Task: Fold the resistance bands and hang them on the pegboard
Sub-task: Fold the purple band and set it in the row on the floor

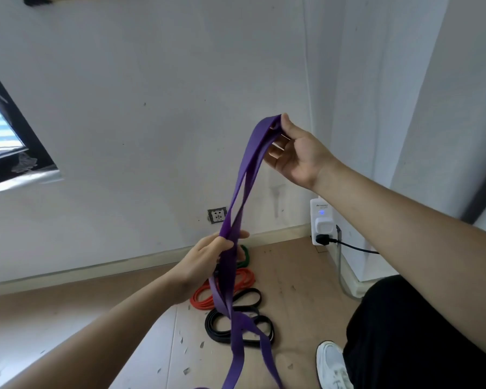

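Observation:
A long purple resistance band hangs in front of me, doubled into two strands. My right hand pinches its top loop up high against the white wall. Lower down, my left hand grips the strands around their middle. The band's tail trails down past the bottom edge of the view. On the floor behind it lie an orange band, a black band and a green band, the green one mostly hidden by my left hand. No pegboard is in view.
A wall socket sits low on the wall. A white plug-in device with a black cable stands at the corner on the right. My black trouser leg and white shoe are at lower right. A window is at left.

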Tool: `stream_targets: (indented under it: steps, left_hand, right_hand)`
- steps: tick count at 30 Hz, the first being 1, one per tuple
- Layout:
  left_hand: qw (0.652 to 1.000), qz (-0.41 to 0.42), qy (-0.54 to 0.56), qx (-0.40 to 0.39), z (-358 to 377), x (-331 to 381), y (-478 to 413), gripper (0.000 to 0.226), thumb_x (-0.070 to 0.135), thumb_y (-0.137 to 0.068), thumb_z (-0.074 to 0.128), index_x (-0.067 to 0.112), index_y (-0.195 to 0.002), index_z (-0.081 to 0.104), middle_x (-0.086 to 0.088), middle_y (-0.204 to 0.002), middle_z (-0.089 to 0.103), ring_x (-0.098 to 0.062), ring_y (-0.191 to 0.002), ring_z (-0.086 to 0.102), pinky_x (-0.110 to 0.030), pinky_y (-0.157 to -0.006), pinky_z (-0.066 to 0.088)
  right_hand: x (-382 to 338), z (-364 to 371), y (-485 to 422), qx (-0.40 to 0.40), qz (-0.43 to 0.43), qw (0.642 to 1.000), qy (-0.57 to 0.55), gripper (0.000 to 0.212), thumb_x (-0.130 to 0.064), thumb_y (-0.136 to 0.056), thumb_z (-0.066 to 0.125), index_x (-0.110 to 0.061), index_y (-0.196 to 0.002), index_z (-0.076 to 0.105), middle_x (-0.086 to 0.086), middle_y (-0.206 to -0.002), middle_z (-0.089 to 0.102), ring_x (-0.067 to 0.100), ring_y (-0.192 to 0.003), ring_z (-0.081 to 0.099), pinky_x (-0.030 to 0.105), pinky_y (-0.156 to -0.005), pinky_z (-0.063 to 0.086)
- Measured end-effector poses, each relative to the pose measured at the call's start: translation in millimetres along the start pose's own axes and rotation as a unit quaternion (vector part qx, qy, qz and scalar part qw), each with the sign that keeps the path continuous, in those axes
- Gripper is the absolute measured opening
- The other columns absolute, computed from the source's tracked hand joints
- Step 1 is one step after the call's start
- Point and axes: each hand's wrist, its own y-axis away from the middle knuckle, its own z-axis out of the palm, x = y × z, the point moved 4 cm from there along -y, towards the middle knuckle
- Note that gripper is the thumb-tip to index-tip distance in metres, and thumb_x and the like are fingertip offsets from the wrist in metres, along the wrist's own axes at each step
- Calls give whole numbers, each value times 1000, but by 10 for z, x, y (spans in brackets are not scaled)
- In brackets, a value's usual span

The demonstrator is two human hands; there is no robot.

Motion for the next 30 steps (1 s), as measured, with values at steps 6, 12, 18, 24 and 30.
stream_targets:
  steps: [6, 12, 18, 24, 30]
  left_hand:
    - [998, 32, -31, 50, -380, 135, 86, 20, 19, -99, 63, 15, -118, 65, -19, -100, 70, -32, -95, 73, -39, -83, 60]
    - [987, 61, 40, 140, -697, 294, 185, 33, 20, -81, 74, 8, -111, 70, -14, -88, 71, -29, -83, 70, -29, -70, 62]
    - [954, 110, 96, 261, -989, 438, 306, 42, 30, -69, 78, 18, -110, 74, -6, -84, 73, -26, -82, 65, -42, -85, 55]
    - [943, 136, 132, 275, -1061, 514, 382, 40, 30, -72, 76, 17, -110, 75, -4, -79, 68, -20, -75, 60, -45, -87, 51]
    - [946, 153, 130, 253, -997, 573, 397, 37, 27, -73, 76, 15, -108, 76, -2, -71, 65, -22, -71, 56, -38, -78, 49]
  right_hand:
    - [-10, -327, -99, 28, 8, 999, 34, 25, -32, -101, 59, -12, -86, 66, 4, -89, 69, 24, -99, 65, 40, -96, 56]
    - [79, -485, -112, -8, 41, 997, 62, 21, -26, -102, 57, -9, -100, 69, 7, -99, 74, 20, -97, 71, 33, -84, 60]
    - [200, -580, -123, -53, 91, 988, 114, 22, -16, -101, 56, -8, -120, 63, 9, -111, 69, 24, -98, 71, 36, -83, 60]
    - [280, -626, -63, -110, 150, 946, 264, 31, -17, -95, 63, -11, -126, 61, 5, -121, 68, 24, -112, 67, 40, -93, 57]
    - [350, -643, -49, -111, 165, 905, 377, 51, -17, -85, 73, -4, -132, 59, 11, -123, 68, 24, -108, 66, 47, -101, 53]
